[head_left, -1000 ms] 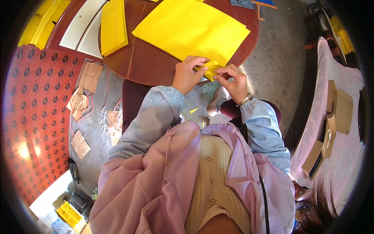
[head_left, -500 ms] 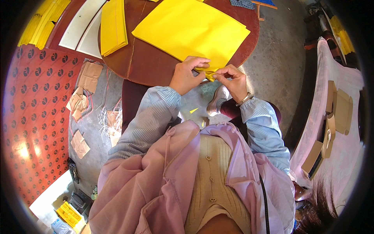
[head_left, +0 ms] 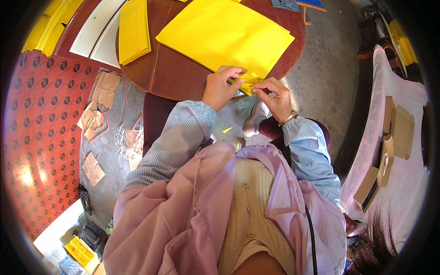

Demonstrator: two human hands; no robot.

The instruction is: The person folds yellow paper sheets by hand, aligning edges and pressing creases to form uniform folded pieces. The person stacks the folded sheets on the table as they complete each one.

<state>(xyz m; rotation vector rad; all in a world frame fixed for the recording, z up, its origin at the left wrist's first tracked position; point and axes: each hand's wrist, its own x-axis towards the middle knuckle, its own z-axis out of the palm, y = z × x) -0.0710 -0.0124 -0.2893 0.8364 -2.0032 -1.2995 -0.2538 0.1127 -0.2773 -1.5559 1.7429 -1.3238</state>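
pinching gathered yellow material, left hand and right hand both gripping it, at the near corner of a flat yellow stack, by the edge of a round brown surface

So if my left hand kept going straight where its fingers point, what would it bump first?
Your left hand would meet the bunched yellow material right at its fingertips. Beyond that is probably your right hand, though depth is hard to judge here.
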